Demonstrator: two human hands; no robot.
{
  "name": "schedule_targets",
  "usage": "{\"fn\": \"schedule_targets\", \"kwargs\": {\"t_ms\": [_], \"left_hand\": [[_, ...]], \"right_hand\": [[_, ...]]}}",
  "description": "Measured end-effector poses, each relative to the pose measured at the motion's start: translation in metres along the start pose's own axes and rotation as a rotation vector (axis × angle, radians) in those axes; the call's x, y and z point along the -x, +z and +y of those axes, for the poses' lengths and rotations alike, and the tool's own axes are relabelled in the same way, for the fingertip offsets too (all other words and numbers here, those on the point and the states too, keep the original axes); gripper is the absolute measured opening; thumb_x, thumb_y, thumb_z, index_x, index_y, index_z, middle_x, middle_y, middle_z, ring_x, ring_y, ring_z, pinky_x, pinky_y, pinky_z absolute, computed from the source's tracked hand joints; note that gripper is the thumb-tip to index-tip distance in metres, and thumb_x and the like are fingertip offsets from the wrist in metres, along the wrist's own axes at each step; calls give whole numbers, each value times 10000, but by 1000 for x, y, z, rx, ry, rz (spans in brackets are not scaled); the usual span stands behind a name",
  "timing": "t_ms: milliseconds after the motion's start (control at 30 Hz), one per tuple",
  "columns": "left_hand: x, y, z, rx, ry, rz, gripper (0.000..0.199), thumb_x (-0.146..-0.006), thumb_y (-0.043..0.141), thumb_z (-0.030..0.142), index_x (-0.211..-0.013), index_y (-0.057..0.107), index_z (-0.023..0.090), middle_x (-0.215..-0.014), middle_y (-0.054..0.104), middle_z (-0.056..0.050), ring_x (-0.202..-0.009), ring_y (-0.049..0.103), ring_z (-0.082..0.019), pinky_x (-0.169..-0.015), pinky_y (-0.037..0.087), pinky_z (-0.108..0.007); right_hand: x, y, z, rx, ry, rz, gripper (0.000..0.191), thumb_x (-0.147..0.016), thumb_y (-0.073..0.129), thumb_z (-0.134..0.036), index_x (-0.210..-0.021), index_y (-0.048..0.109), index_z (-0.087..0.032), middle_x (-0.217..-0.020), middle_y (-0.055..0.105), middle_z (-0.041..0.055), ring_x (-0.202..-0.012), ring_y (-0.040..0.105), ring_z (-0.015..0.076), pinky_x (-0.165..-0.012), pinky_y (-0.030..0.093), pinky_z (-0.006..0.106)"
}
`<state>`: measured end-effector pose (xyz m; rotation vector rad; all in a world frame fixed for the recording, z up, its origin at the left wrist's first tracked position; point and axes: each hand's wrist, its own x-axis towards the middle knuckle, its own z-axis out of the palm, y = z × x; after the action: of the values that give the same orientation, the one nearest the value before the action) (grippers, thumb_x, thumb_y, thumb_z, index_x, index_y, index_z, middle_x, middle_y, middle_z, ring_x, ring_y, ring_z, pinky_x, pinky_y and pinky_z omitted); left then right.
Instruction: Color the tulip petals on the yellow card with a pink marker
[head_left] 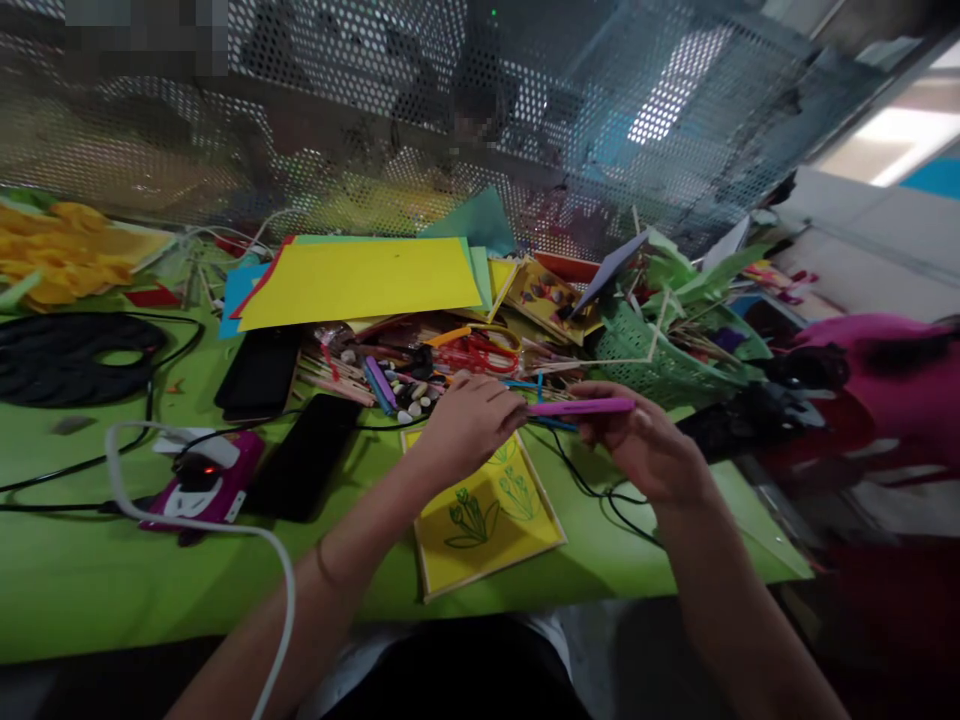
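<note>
A pink-purple marker [581,407] is held level above the table, stretching between my two hands. My right hand [645,440] grips its right end, with the thumb and fingers closed round it. The marker's left end meets the fingertips of my left hand [476,420], which are pinched together there; the back of that hand hides the exact grip. Below my left hand lies a yellow card [457,550] with a pale border and green line drawings of tulips. My left hand and forearm cover part of it.
Several coloured paper sheets [367,275] lie over a heap of markers, sticks and scissors [480,350]. At right stands a green basket [645,350]. Two dark phones [311,455], a purple power strip [214,490] with cables and a black palette [67,360] are at left.
</note>
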<state>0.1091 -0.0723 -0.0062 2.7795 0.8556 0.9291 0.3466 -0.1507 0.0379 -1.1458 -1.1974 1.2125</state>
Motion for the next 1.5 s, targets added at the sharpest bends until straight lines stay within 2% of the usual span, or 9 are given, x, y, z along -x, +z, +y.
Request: {"fn": "schedule_targets", "kwargs": {"t_ms": [100, 300, 467, 567, 700, 900, 1100, 1300, 1500], "left_hand": [[-1, 2, 9, 11, -1, -52, 281, -1102, 474, 364, -1021, 681, 192, -985, 743, -58, -953, 662, -215, -882, 456, -347], [-2, 7, 25, 33, 15, -141, 313, -1101, 463, 412, -962, 639, 195, -892, 707, -56, -890, 657, -226, -849, 450, -354], [17, -8, 5, 28, -114, -101, 380, -1123, 352, 349, -868, 595, 207, -811, 658, -48, -790, 617, -224, -760, 424, -348], [41, -20, -7, 24, -193, -50, 432, -1132, 277, 364, -863, 577, 208, -796, 634, -53, -781, 600, -233, -732, 414, -353], [69, -24, -3, 57, -186, -50, 437, -1134, 282, 387, -854, 569, 213, -786, 634, -32, -755, 592, -215, -715, 420, -344], [91, -19, 23, 106, -146, -143, 345, -1122, 374, 312, -891, 610, 209, -864, 694, -15, -830, 644, -192, -794, 453, -351], [82, -2, 53, 145, -10, -328, 218, -1069, 559, 346, -938, 662, 205, -955, 748, -13, -901, 691, -198, -851, 468, -375], [69, 11, 60, -12, 68, -313, 227, -1034, 622, 368, -925, 658, 172, -887, 753, -51, -833, 712, -229, -861, 495, -415], [71, 17, 56, -103, 111, -258, 234, -1022, 633, 365, -890, 632, 171, -888, 753, -78, -825, 707, -243, -855, 517, -431]], "right_hand": [[4, 8, 5, 0, -70, 80, 466, -634, 970, -511, -983, 870, -219, -816, 768, 63, -675, 640, 162, -586, 509, 246], [2, 37, 31, -102, -64, 317, 326, -735, 879, -489, -698, 793, -177, -539, 623, 10, -464, 544, 102, -414, 394, 190], [1, 9, 36, -216, -158, 508, 371, -768, 810, -423, -560, 602, -197, -388, 416, -80, -337, 348, 48, -358, 326, 163], [6, -10, 38, -298, -127, 547, 337, -711, 860, -417, -617, 626, -195, -414, 464, -79, -352, 365, 45, -382, 381, 166], [11, -12, 50, -364, -19, 509, 327, -693, 890, -436, -712, 657, -208, -500, 556, -63, -405, 461, 72, -434, 460, 196], [14, -8, 65, -306, 22, 400, 260, -782, 816, -474, -795, 694, -244, -573, 584, -46, -471, 511, 117, -503, 527, 254], [4, -1, 66, -155, 66, 310, 196, -735, 827, -389, -837, 709, -270, -666, 664, -11, -570, 615, 176, -571, 583, 315], [-16, 16, 64, -121, 118, 251, 142, -691, 817, -274, -788, 720, -237, -675, 664, -28, -549, 637, 127, -529, 516, 246], [-30, 27, 85, -32, 124, 219, 201, -707, 832, -286, -815, 672, -231, -666, 693, -18, -565, 651, 137, -506, 473, 232]]}}
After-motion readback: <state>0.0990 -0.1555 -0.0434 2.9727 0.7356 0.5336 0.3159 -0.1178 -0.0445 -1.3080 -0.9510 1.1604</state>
